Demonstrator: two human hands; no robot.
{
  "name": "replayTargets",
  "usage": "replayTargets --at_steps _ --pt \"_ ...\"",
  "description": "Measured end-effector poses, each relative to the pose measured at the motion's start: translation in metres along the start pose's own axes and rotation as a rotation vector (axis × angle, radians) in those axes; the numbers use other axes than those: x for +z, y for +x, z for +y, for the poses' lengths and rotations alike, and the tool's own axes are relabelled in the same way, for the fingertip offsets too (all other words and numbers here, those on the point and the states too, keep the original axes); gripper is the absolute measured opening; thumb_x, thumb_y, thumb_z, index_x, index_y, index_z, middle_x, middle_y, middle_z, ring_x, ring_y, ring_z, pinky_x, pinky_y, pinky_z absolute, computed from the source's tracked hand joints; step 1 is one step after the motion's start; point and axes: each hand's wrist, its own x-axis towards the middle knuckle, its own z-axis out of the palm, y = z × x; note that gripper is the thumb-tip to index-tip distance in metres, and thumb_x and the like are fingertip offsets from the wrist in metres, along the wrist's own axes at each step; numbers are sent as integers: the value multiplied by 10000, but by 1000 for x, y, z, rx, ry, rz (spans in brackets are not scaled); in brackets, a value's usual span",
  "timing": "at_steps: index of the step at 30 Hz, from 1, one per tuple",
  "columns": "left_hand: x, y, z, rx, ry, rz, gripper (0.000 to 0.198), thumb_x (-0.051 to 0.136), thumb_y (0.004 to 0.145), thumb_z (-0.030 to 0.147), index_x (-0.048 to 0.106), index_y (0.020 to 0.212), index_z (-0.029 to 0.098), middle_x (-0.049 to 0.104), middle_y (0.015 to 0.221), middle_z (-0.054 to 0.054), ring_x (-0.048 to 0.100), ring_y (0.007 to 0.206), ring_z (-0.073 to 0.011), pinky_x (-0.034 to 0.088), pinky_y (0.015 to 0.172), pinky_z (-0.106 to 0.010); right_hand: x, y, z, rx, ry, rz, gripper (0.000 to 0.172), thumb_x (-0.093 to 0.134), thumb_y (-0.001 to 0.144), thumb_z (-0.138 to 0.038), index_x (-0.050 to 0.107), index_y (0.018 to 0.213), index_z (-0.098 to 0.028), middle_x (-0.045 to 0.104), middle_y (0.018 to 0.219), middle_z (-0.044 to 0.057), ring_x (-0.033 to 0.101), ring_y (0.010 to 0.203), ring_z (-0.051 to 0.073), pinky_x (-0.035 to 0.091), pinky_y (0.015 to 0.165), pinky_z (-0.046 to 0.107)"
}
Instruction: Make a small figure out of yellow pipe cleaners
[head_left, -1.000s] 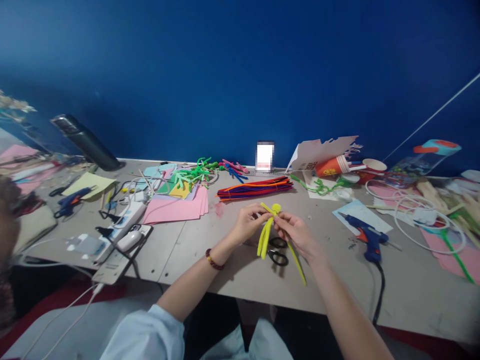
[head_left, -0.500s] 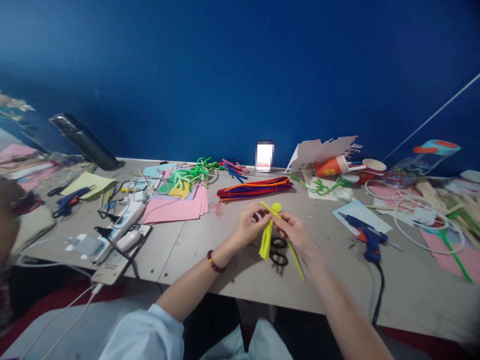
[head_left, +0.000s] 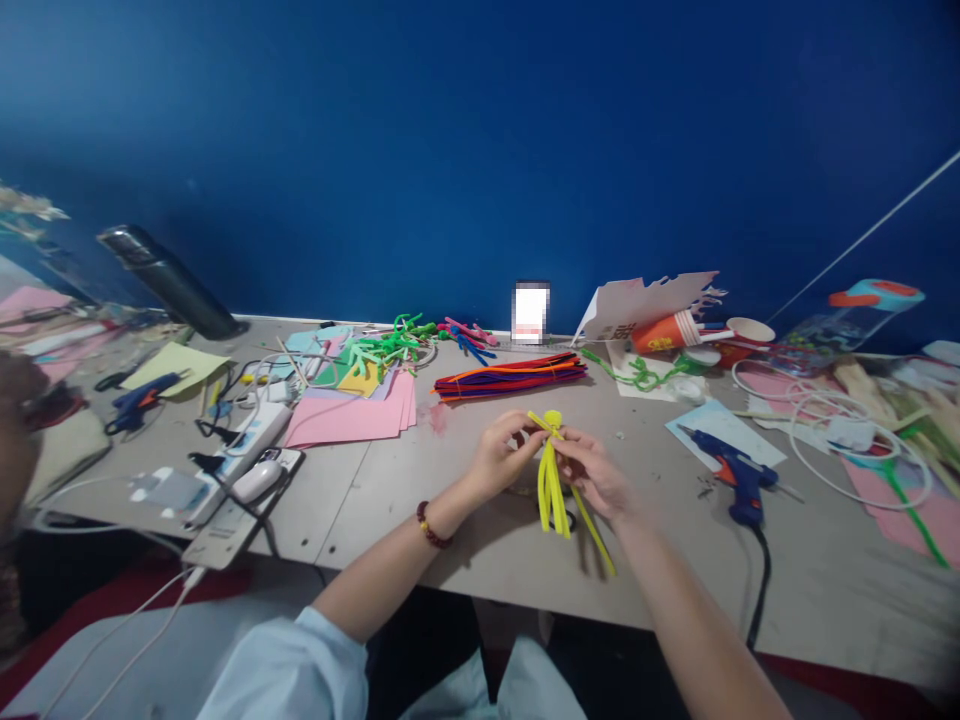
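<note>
Between my hands is a bunch of yellow pipe cleaners, with a rounded knob at the top and several strands hanging down. My left hand pinches it near the top from the left, by a short end that sticks up. My right hand grips it from the right, fingers closed just below the knob; one long strand slants down under this hand. Beneath the strands lie scissors, mostly hidden, with part of a black handle showing. Beyond my hands rests a tied bundle of red, orange and purple pipe cleaners.
A blue glue gun lies on light-blue paper at right, its cord running off the front edge. Pink paper, a power strip and green pipe cleaners are at left. Paper cups lie behind. Another person's hand shows far left.
The yellow bunch has swung slightly right and its strands have fanned apart, now covering more of the scissors. Both hands keep their hold and have shifted only a little.
</note>
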Motion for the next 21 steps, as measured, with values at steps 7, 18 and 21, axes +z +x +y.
replayTargets --at_steps 7,18,21 --pt "3 -1 -1 -70 -63 -10 146 601 808 299 632 763 164 607 764 -44 553 704 -123 444 572 -215 0 0 1 10 29 4 333 802 567 -395 566 639 -172 480 486 -57 339 393 40 158 372 192" --pt "9 -5 -4 -127 -153 23 155 599 801 294 613 750 148 573 793 -37 553 716 -102 451 556 -177 1 0 -1 26 46 -6 342 808 554 -383 553 622 -164 474 479 -66 339 382 22 193 372 160" --pt "11 -6 -2 -139 -148 32 143 590 801 283 616 752 150 567 790 -37 554 719 -102 446 539 -166 2 -1 -2 48 44 6 336 800 542 -373 542 607 -169 462 470 -66 342 382 30 193 370 168"
